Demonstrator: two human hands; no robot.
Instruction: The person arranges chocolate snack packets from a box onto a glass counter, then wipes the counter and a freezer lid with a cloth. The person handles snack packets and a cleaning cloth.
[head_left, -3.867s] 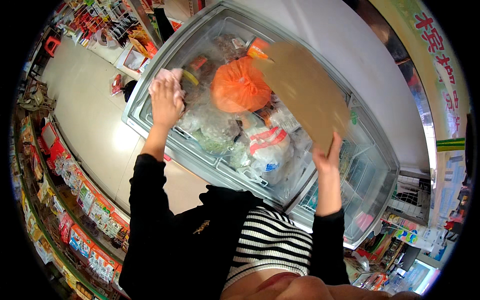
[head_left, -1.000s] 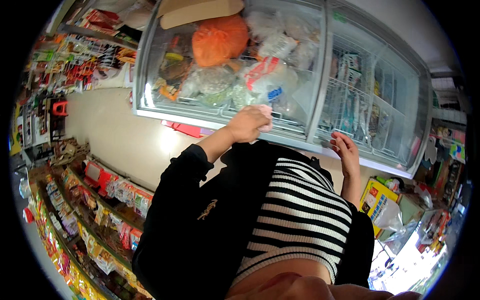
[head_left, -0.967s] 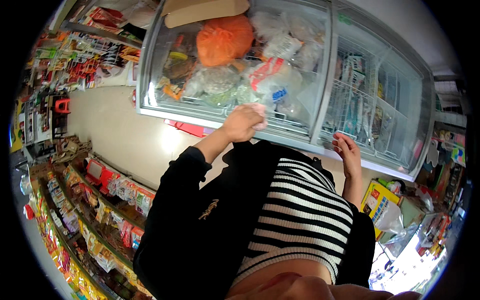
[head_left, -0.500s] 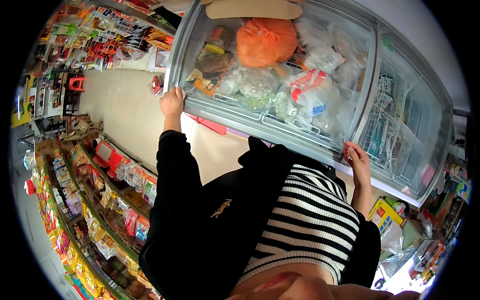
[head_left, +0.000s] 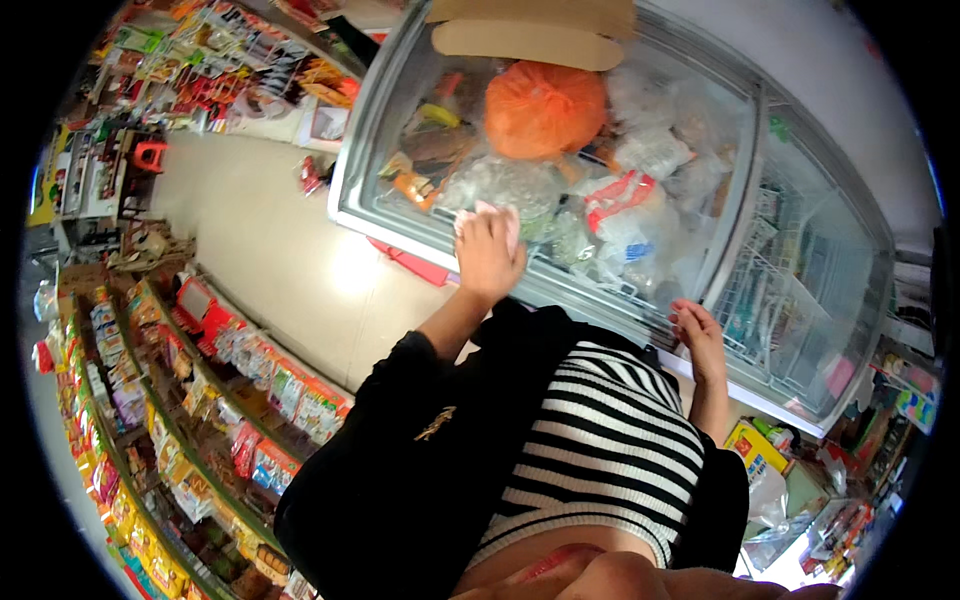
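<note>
My left hand (head_left: 490, 255) presses a pink cloth (head_left: 484, 212) flat on the glass lid of a chest freezer (head_left: 380, 205), near its front edge. My right hand (head_left: 697, 330) rests on the freezer's front rim further right, holding nothing. Under the glass lie an orange bag (head_left: 545, 108), a red and white packet (head_left: 618, 190) and several clear bags of frozen food.
Two cardboard pieces (head_left: 530, 30) lie on the freezer's far edge. Wire baskets (head_left: 790, 300) fill its right half. Shelves of packaged snacks (head_left: 200, 400) line the aisle on my left. Boxes and bags (head_left: 790, 480) stand on the floor at right.
The cardboard my right hand held earlier now lies at the freezer's far edge. My left hand with the cloth went to the lid's left corner and has come back toward the middle.
</note>
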